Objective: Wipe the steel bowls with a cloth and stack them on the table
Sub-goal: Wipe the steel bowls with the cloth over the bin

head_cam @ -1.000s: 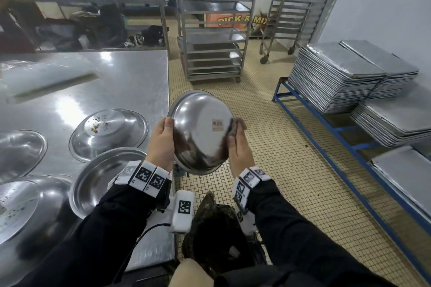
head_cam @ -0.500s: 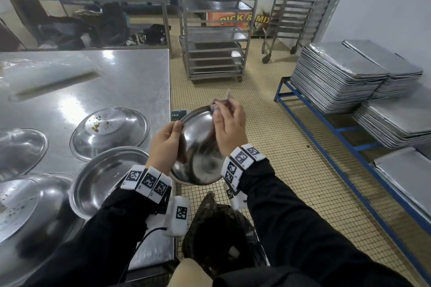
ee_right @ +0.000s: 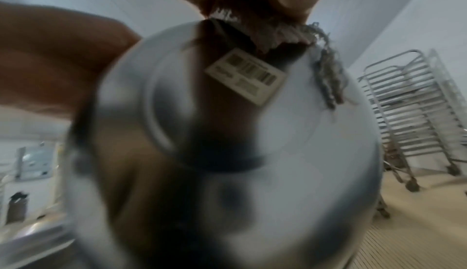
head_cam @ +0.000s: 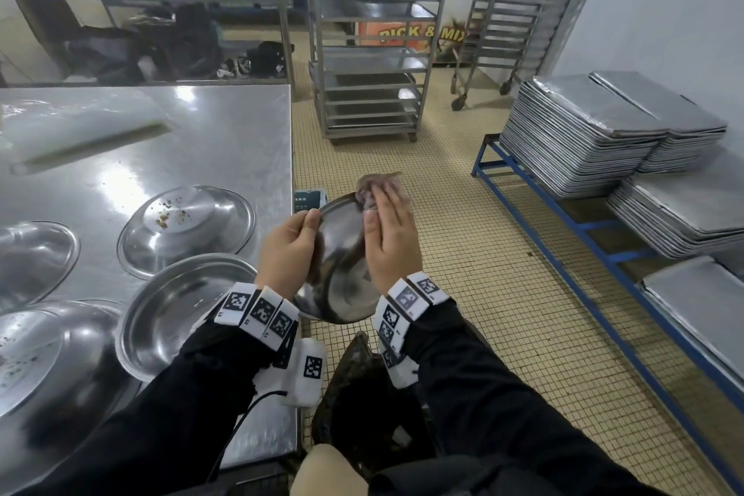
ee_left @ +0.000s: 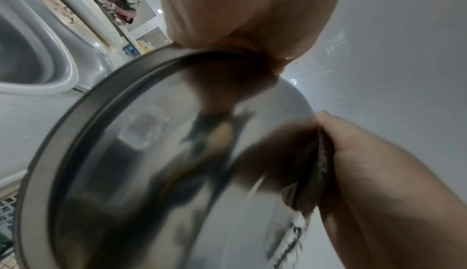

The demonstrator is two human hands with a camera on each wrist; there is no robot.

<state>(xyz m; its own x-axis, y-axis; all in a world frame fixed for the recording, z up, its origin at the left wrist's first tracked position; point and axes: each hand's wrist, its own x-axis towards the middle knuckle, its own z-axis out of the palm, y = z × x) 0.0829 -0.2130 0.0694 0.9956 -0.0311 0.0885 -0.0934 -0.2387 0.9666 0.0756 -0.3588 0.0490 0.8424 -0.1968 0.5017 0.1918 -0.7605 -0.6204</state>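
Observation:
I hold a steel bowl [head_cam: 342, 278] tilted on edge over the tiled floor, just off the table's right edge. My left hand [head_cam: 290, 246] grips its left rim, thumb on the near side. My right hand [head_cam: 388, 230] lies flat with straight fingers and presses a greyish-pink cloth [head_cam: 376, 187] against the bowl's outer side. In the right wrist view the bowl [ee_right: 278, 153] shows its underside with a barcode sticker [ee_right: 246, 75], and the frayed cloth [ee_right: 278, 31] sits under my fingers. The left wrist view shows the bowl [ee_left: 151, 163] and the cloth [ee_left: 316, 173] squeezed under the right hand.
On the steel table [head_cam: 225, 133] lie several more bowls: one upside down with crumbs [head_cam: 187, 230], one upright [head_cam: 177, 314] near my left wrist, others at the left edge [head_cam: 32, 262]. Tray racks [head_cam: 370, 52] stand behind. Stacked baking trays [head_cam: 583, 133] sit on a blue frame at the right.
The bowl has dropped and tipped from facing me to edge-on. My right hand with the cloth has slid from the bowl's right rim up across its outer side.

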